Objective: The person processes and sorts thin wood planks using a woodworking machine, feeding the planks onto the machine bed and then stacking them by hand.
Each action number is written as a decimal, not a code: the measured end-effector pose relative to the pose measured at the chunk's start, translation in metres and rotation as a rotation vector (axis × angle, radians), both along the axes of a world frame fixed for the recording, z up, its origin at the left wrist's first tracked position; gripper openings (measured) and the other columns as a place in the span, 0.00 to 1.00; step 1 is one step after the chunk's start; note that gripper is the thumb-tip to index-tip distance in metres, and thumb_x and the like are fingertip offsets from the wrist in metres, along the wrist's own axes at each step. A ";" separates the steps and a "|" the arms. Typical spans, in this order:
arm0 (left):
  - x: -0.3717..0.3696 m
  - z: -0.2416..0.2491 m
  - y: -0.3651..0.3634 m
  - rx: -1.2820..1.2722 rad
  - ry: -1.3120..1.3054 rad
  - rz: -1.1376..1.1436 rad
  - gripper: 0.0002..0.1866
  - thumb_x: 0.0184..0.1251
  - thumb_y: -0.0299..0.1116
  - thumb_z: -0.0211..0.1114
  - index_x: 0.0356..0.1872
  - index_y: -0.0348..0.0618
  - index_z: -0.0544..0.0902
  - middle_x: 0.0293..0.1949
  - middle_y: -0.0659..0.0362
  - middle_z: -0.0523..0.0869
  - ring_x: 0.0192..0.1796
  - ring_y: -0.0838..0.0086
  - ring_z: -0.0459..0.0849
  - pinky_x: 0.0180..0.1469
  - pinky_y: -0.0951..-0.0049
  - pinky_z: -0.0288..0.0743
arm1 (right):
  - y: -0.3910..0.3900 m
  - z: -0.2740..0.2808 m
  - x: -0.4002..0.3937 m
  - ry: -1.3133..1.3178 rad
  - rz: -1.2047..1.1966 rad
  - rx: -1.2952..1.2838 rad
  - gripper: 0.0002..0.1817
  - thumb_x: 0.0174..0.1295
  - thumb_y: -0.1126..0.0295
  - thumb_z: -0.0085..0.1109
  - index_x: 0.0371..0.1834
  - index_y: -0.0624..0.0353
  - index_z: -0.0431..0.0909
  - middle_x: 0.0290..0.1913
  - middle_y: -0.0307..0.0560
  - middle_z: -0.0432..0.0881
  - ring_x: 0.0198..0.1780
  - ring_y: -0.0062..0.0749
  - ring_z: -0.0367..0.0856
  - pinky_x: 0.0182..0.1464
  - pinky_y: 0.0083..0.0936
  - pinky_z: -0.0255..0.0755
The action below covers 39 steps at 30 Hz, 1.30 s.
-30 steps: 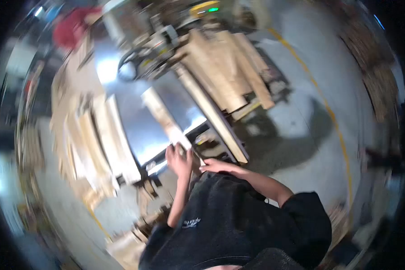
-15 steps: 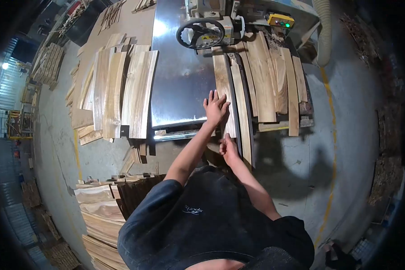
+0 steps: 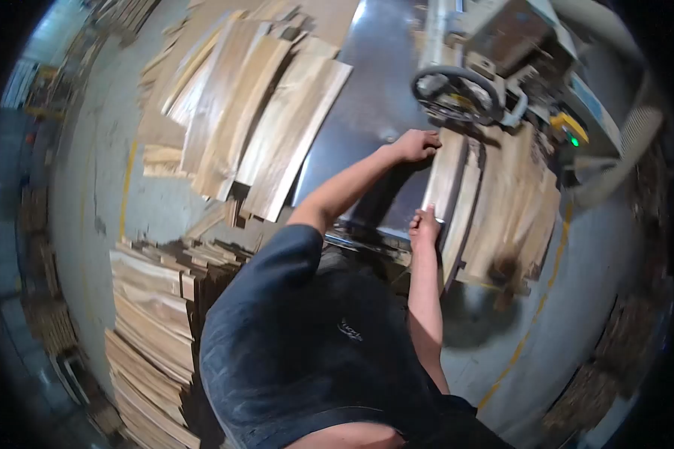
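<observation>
A wooden board (image 3: 447, 168) lies lengthwise on the metal saw table (image 3: 367, 97), its far end close to the machine's handwheel (image 3: 457, 96). My left hand (image 3: 416, 146) is at the board's left edge near that far end, fingers loosely bent and touching the edge, not wrapped round it. At the near end, my right hand (image 3: 424, 226) is closed with its thumb against the board. A narrower wooden strip (image 3: 464, 202) runs along the right side, beyond a dark rail. What lies under the machine head is hidden.
Several loose boards (image 3: 277, 120) are spread on the left of the table. More boards (image 3: 513, 194) lie on the right. A stack of planks (image 3: 150, 322) stands by my left side. A ribbed hose (image 3: 636, 142) hangs at the right, near a yellow control box (image 3: 571, 127).
The view has turned, so the table now slants. The board has moved toward the machine. My left hand went from lying spread on the board to its left edge; my right hand stays at the near end.
</observation>
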<state>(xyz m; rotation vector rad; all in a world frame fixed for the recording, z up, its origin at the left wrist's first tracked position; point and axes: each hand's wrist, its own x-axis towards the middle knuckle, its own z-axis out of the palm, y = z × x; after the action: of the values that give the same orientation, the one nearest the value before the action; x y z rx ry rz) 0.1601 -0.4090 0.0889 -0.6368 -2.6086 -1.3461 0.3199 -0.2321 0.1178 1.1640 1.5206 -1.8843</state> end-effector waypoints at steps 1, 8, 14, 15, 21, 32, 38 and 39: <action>-0.006 0.007 -0.020 -0.008 -0.020 -0.106 0.18 0.62 0.42 0.68 0.50 0.48 0.87 0.57 0.50 0.84 0.62 0.55 0.79 0.64 0.48 0.68 | -0.006 0.000 -0.009 -0.010 -0.040 0.038 0.25 0.75 0.45 0.46 0.31 0.56 0.75 0.20 0.36 0.70 0.16 0.20 0.66 0.14 0.18 0.52; 0.136 0.064 -0.143 -0.377 0.052 0.784 0.33 0.46 0.46 0.79 0.58 0.55 0.82 0.69 0.41 0.67 0.74 0.42 0.59 0.70 0.45 0.57 | 0.000 -0.005 -0.064 -0.045 0.017 -0.078 0.26 0.72 0.40 0.48 0.35 0.52 0.75 0.20 0.32 0.71 0.16 0.19 0.67 0.14 0.17 0.53; 0.239 0.065 -0.190 -0.384 -0.141 0.991 0.36 0.41 0.46 0.81 0.58 0.54 0.82 0.69 0.38 0.66 0.70 0.38 0.61 0.67 0.44 0.61 | -0.020 -0.001 -0.108 0.071 0.146 0.189 0.27 0.74 0.42 0.46 0.41 0.57 0.79 0.24 0.34 0.77 0.16 0.16 0.66 0.13 0.14 0.51; 0.241 0.070 -0.190 -0.388 -0.134 0.973 0.36 0.41 0.46 0.81 0.58 0.54 0.82 0.69 0.38 0.66 0.70 0.38 0.61 0.67 0.44 0.61 | -0.020 -0.006 -0.113 0.114 0.149 0.198 0.27 0.74 0.43 0.46 0.42 0.58 0.80 0.26 0.35 0.79 0.16 0.17 0.67 0.12 0.14 0.50; 0.236 0.108 -0.189 0.104 -0.306 0.940 0.22 0.56 0.33 0.67 0.55 0.40 0.83 0.44 0.51 0.89 0.44 0.64 0.87 0.46 0.67 0.79 | -0.039 0.016 -0.073 0.578 0.379 0.143 0.21 0.74 0.51 0.51 0.41 0.59 0.83 0.31 0.40 0.84 0.28 0.23 0.79 0.31 0.22 0.72; 0.307 0.029 0.037 0.203 -0.485 0.964 0.40 0.59 0.48 0.73 0.67 0.33 0.69 0.52 0.39 0.77 0.58 0.47 0.76 0.64 0.56 0.69 | -0.015 0.046 0.172 0.889 1.114 0.959 0.53 0.45 0.64 0.76 0.75 0.64 0.56 0.78 0.65 0.44 0.76 0.65 0.47 0.73 0.57 0.51; 0.321 0.096 0.036 0.527 -0.629 0.541 0.28 0.74 0.54 0.57 0.56 0.38 0.83 0.55 0.48 0.82 0.53 0.62 0.80 0.52 0.65 0.74 | 0.040 0.053 0.191 0.684 0.818 0.013 0.25 0.66 0.66 0.60 0.65 0.64 0.72 0.54 0.50 0.81 0.54 0.34 0.82 0.57 0.37 0.78; 0.318 0.102 0.041 -0.049 -0.433 0.590 0.29 0.70 0.55 0.60 0.61 0.44 0.80 0.62 0.37 0.76 0.65 0.49 0.74 0.62 0.54 0.68 | 0.051 0.046 0.199 0.454 0.757 -0.063 0.18 0.72 0.67 0.52 0.61 0.63 0.73 0.49 0.42 0.82 0.53 0.31 0.84 0.52 0.32 0.82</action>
<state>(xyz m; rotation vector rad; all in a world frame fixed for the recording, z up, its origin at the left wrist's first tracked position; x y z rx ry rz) 0.4777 -0.3685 0.1905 0.4547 -2.8031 -1.3208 0.5187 -0.1810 0.1638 0.0579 1.7689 -1.6724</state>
